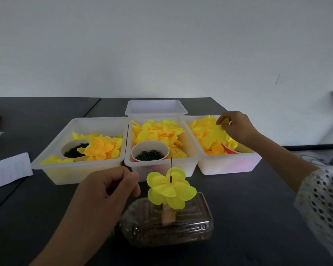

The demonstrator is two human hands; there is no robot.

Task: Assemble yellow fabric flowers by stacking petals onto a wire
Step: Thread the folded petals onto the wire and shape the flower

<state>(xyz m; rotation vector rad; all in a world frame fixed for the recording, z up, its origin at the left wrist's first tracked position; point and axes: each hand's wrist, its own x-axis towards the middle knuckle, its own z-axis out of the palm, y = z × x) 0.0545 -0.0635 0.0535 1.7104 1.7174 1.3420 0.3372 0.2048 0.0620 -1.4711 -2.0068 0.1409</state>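
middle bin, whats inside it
The middle bin holds a heap of yellow petals and, at its front, a white cup of small dark green rings. Whatever lies under the petals and the cup is covered.

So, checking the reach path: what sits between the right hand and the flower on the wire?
In the head view, the middle bin's right wall and dark tabletop lie between the right hand and the flower.
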